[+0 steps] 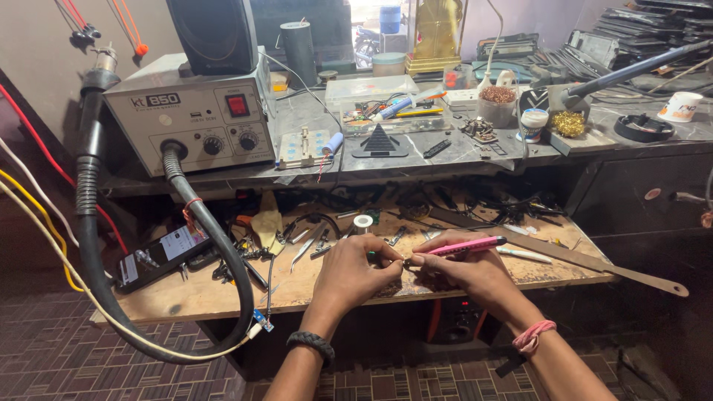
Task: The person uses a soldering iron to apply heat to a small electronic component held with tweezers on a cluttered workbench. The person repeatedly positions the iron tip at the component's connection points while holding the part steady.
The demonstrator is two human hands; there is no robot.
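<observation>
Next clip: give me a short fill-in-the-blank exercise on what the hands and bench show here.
1. The right hand holds a pen-shaped tool whose colour is ____.
2. The left hand wears a dark braided band on its ____.
3. The grey rework station on the upper shelf has a power switch coloured ____.
4. Both hands work over a bench top made of ____.

Missing words: pink; wrist; red; wood
</observation>
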